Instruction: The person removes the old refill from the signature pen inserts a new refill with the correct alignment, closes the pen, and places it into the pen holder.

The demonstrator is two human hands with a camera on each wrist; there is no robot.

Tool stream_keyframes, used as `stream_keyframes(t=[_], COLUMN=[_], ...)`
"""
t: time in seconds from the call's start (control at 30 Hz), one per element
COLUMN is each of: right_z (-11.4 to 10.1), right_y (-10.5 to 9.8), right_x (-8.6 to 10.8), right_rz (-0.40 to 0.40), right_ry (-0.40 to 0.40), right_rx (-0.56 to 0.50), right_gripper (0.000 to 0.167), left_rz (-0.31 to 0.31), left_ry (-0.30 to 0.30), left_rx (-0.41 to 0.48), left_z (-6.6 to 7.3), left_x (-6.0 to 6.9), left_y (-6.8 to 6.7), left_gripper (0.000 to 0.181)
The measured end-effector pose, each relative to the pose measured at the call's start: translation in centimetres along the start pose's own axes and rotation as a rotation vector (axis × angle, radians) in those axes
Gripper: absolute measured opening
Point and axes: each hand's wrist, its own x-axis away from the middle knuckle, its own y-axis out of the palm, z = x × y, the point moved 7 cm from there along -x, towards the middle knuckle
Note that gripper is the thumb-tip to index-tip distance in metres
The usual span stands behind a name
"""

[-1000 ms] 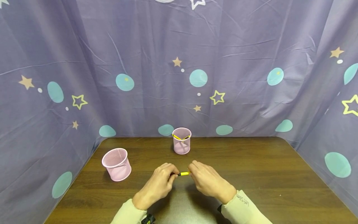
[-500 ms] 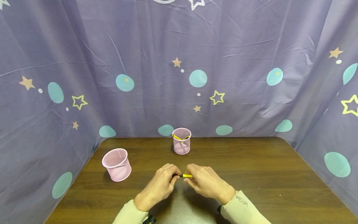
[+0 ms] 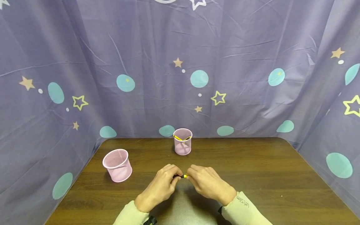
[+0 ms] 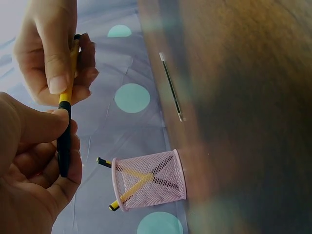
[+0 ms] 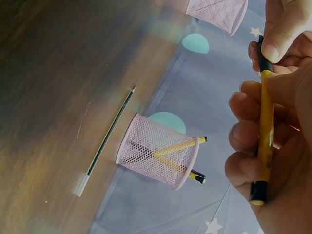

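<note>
Between the hands, above the middle of the table, is a pen (image 3: 184, 176) with a yellow barrel and black ends. My left hand (image 3: 160, 185) pinches its black tapered tip section (image 4: 64, 144) between thumb and fingers. The right hand (image 3: 211, 185) holds the yellow barrel (image 5: 266, 122), thumb on one side and curled fingers on the other. In both wrist views a thin pen refill (image 4: 170, 85) with a dark ink tube lies on the table; the head view does not show it, and the hands may hide it.
Beyond the hands stands a pink mesh pen cup (image 3: 182, 149) with two yellow-and-black pens leaning in it. Another pink mesh cup (image 3: 120, 172) stands at the left on the brown table (image 3: 253, 168). A patterned curtain (image 3: 239, 62) encloses the back and sides.
Both hands have shifted slightly right with the pen. The right fingers loosened half a second ago and now lie further along the barrel toward the left hand, so less yellow shows.
</note>
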Motion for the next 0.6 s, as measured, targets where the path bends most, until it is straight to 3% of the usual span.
stream_keyframes(t=[0.3,0.6], right_z=[0.05,-0.18], right_y=[0.19,0.32], right_x=[0.05,0.03], right_rz=[-0.012,-0.007], right_ry=[0.022,0.004], right_rx=[-0.002,0.026], right_gripper=[0.018,0.005], left_rz=[-0.010,-0.010], left_ry=[-0.001,-0.006], left_rx=[0.003,-0.001], left_z=[0.08,0.01], left_x=[-0.01,0.08], left_y=[0.20,0.09], left_gripper=[0.023,0.024])
